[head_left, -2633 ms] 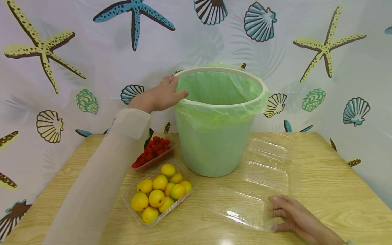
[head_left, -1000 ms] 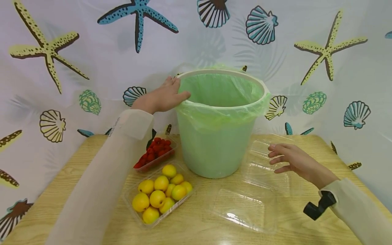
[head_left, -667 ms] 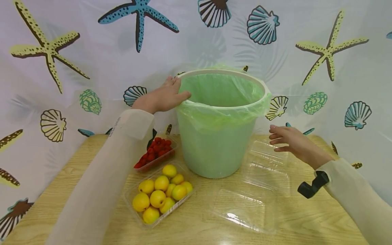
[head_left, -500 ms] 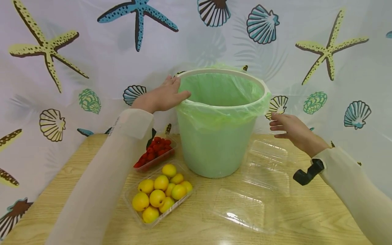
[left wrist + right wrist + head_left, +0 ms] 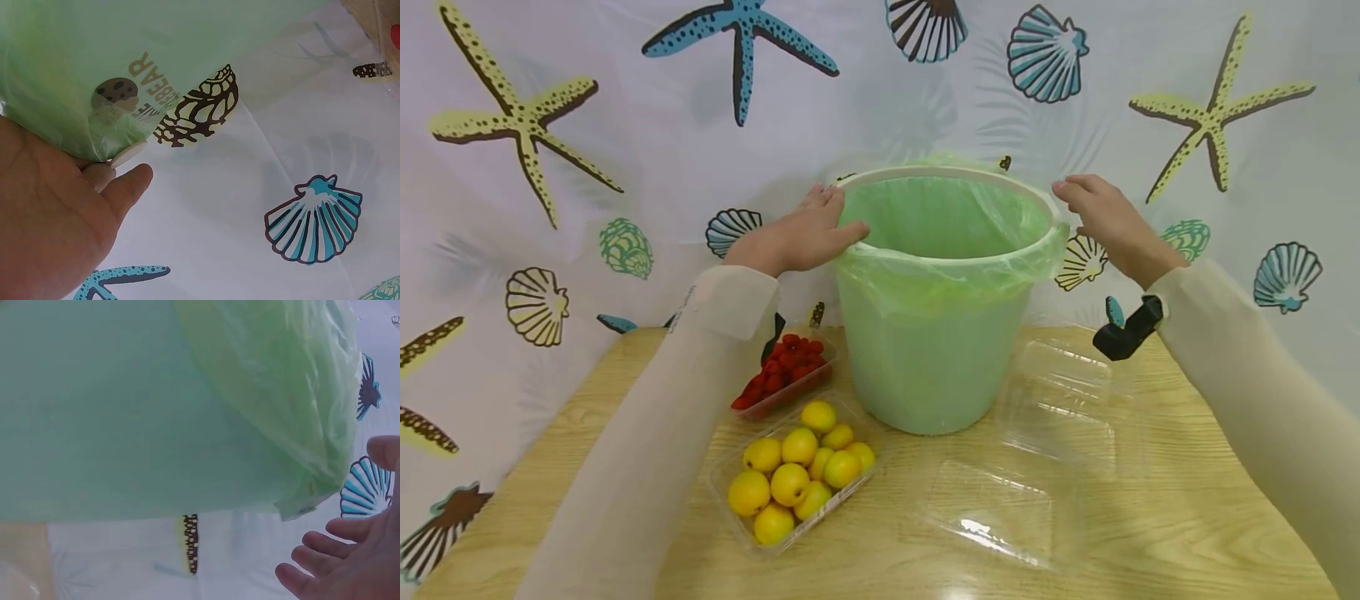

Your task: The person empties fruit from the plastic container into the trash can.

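A pale green bin stands on the table, lined with a translucent green bag folded outward under its white rim. My left hand rests at the rim's left side, fingers and thumb extended. In the left wrist view, the left hand lies against the bag's edge, partly covered by it. Beside the rim's right edge hovers my right hand, its fingers spread a little. The right wrist view shows the right hand apart from the bag's loose corner, holding nothing.
Left of the bin sit a clear tray of yellow round fruits and one of small red fruits. Clear plastic containers lie on the wooden table at the right. Behind hangs a shell-patterned cloth.
My right hand has left the front clear container and risen up and away to the right side of the bin's rim. The left hand has stayed at the rim.
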The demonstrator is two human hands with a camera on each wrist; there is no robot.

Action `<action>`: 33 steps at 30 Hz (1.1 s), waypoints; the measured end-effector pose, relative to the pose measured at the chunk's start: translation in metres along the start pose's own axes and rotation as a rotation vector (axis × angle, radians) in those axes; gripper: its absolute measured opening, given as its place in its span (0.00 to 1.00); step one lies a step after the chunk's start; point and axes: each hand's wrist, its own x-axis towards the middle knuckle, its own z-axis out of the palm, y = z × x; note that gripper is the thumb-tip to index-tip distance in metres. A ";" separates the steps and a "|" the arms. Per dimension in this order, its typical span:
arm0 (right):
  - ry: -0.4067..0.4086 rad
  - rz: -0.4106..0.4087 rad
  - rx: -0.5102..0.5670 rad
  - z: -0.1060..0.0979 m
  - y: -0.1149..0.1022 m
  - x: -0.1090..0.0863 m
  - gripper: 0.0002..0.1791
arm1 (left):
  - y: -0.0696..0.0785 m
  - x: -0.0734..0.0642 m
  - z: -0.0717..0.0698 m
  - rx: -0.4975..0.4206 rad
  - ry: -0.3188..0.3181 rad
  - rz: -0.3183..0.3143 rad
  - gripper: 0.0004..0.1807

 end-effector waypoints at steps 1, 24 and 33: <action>-0.009 -0.008 -0.046 -0.001 -0.004 0.002 0.39 | 0.000 0.000 0.000 0.001 -0.002 -0.003 0.42; -0.279 0.010 -0.622 0.022 -0.037 0.038 0.52 | 0.002 -0.003 0.001 -0.013 0.021 0.005 0.42; -0.271 0.016 -0.622 0.024 -0.039 0.038 0.54 | -0.005 -0.002 0.009 -0.093 0.091 0.038 0.42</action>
